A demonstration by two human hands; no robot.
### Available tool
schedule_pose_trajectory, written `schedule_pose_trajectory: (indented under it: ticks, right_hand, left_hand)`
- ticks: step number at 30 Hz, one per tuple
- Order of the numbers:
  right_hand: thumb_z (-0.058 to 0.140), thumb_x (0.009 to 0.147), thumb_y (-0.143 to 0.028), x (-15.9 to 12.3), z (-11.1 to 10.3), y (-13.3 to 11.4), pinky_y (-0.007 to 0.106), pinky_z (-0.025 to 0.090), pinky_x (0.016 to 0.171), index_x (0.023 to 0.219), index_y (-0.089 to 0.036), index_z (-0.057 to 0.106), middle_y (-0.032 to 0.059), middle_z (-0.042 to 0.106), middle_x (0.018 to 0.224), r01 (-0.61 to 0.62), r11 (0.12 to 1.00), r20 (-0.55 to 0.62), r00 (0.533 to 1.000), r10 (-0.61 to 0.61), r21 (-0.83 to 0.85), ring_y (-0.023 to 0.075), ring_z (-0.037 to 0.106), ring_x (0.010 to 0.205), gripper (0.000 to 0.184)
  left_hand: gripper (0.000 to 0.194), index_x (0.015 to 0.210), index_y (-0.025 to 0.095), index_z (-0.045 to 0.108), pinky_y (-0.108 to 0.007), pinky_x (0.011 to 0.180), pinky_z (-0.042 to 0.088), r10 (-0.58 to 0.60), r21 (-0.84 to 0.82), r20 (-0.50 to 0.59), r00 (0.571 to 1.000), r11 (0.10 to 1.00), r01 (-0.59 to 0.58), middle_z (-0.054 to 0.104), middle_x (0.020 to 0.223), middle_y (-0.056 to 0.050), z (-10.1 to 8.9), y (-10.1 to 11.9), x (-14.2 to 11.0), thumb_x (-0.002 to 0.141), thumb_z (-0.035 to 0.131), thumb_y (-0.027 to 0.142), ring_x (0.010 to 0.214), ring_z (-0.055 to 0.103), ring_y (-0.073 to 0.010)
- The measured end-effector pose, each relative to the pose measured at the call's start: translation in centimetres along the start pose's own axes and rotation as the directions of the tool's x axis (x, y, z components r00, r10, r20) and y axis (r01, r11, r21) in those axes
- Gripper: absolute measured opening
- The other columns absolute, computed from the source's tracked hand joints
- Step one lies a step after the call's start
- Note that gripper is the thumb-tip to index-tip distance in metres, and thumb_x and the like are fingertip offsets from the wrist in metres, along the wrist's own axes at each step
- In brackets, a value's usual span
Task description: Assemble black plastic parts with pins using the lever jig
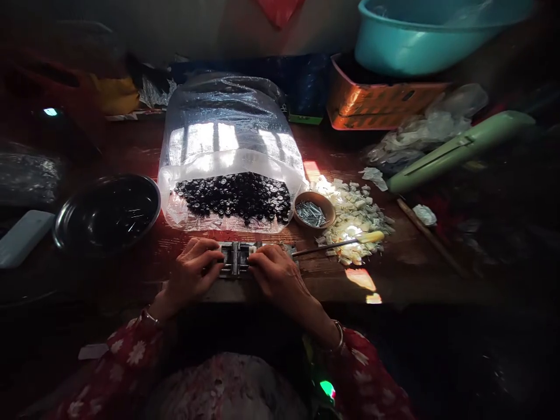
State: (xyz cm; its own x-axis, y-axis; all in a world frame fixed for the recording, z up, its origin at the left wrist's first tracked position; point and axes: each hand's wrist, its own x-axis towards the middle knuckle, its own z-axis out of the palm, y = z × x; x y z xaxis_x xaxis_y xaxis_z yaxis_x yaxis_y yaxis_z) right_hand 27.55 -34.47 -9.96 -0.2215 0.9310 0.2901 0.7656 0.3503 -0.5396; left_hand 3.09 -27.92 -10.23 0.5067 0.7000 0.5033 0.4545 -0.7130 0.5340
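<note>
My left hand (195,269) is at the left end of a small metal jig (235,259) near the table's front edge. Its thumb and fingers are pinched together; what lies between them is too small to make out. From the other side, my right hand (275,269) pinches at the jig's right end, a small white piece (252,251) at its fingertips. Small black round parts (236,195) spill from the mouth of a clear plastic bag (227,125) behind the jig. Right of the bag, a brown bowl (329,205) holds metal pins (310,213).
White plastic pieces (367,213) are heaped at the right, with a yellow-handled screwdriver (371,237) across them. A metal basin (107,213) stands left. Further right lie a wooden stick (431,236) and a green tube-like object (464,149). An orange basket (385,105) and blue basin (415,44) stand behind.
</note>
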Motion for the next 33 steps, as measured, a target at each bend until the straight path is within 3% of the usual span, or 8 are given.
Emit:
schedule_pose_trajectory:
  ticks: [6,11,17,22,25,27,29,33]
  right_hand:
    - [0.063,0.100,-0.017,-0.5,1.1,-0.9,0.039,0.042,0.083,0.107,-0.021,0.069,0.0068,0.066,0.102,-0.061,0.990,-0.084,0.995,0.051,-0.129,0.0251,0.057,0.097,0.010]
    - [0.062,0.104,-0.024,-0.9,1.9,-0.6,0.039,0.040,0.082,0.110,-0.022,0.073,0.0064,0.064,0.099,-0.075,0.988,-0.137,0.989,0.056,-0.134,0.0239,0.055,0.094,0.012]
    - [0.065,0.101,-0.021,-0.7,1.9,-0.5,0.038,0.040,0.081,0.104,-0.024,0.075,0.0048,0.064,0.093,-0.128,0.990,-0.112,0.986,0.121,-0.060,0.0240,0.056,0.093,0.011]
    - [0.066,0.102,-0.024,0.3,0.0,0.2,0.036,0.047,0.088,0.107,-0.026,0.075,0.0041,0.073,0.103,-0.177,0.964,-0.039,0.981,0.188,0.196,0.0233,0.066,0.099,0.010]
    - [0.065,0.102,-0.027,2.5,-0.7,1.6,0.034,0.048,0.085,0.101,-0.024,0.074,0.0041,0.076,0.102,-0.191,0.961,-0.091,0.973,0.213,0.199,0.0225,0.069,0.094,0.009]
    - [0.064,0.101,-0.024,4.6,-0.7,2.8,0.032,0.048,0.080,0.102,-0.024,0.074,0.0046,0.076,0.102,-0.202,0.972,-0.105,0.971,0.215,0.120,0.0219,0.069,0.091,0.010]
    - [0.064,0.100,-0.021,6.8,-0.4,3.9,0.031,0.046,0.077,0.108,-0.025,0.075,0.0048,0.075,0.107,-0.207,0.978,-0.066,0.976,0.207,0.011,0.0215,0.068,0.092,0.014]
    - [0.065,0.098,-0.018,10.2,0.5,5.0,0.031,0.044,0.078,0.106,-0.024,0.076,0.0062,0.073,0.107,-0.170,0.966,0.120,0.973,0.195,-0.193,0.0233,0.066,0.099,0.015]
  left_hand:
    - [0.014,0.104,0.022,0.073,-0.042,0.095,0.057,0.024,0.168,-0.034,0.999,0.986,-0.018,0.067,0.117,-0.009,0.7,-0.1,-1.2,0.092,0.070,0.017,0.108,0.063,-0.0256]
    - [0.010,0.099,0.024,0.074,-0.040,0.093,0.057,-0.010,0.183,-0.011,1.000,0.983,0.012,0.064,0.121,-0.008,0.9,0.0,-1.2,0.091,0.071,0.019,0.106,0.063,-0.0245]
    - [0.007,0.088,0.020,0.070,-0.036,0.088,0.054,-0.163,0.094,-0.011,0.986,0.982,0.164,0.058,0.119,-0.007,1.4,0.6,-0.9,0.089,0.066,0.015,0.097,0.062,-0.0198]
    - [0.006,0.096,0.023,0.072,-0.031,0.088,0.054,-0.234,-0.070,0.134,0.963,0.967,0.245,0.059,0.115,-0.005,-0.4,0.2,0.1,0.091,0.069,0.023,0.099,0.063,-0.0180]
    - [0.009,0.096,0.022,0.070,-0.026,0.073,0.051,-0.271,-0.114,0.121,0.955,0.952,0.284,0.065,0.101,-0.002,-1.4,-1.0,1.9,0.093,0.071,0.031,0.082,0.061,-0.0142]
    - [0.011,0.093,0.021,0.069,-0.026,0.068,0.048,-0.295,-0.062,0.044,0.954,0.953,0.298,0.067,0.093,-0.001,-1.2,-2.2,3.7,0.095,0.068,0.031,0.074,0.060,-0.0131]
    - [0.009,0.095,0.021,0.071,-0.027,0.070,0.047,-0.310,0.079,0.008,0.951,0.948,0.308,0.070,0.095,-0.001,-0.5,-3.6,5.7,0.096,0.066,0.029,0.078,0.064,-0.0152]
    - [0.015,0.106,0.021,0.075,-0.030,0.070,0.046,-0.390,0.390,0.114,0.914,0.864,0.320,0.074,0.109,-0.005,2.0,-5.9,9.1,0.095,0.070,0.031,0.088,0.070,-0.0215]
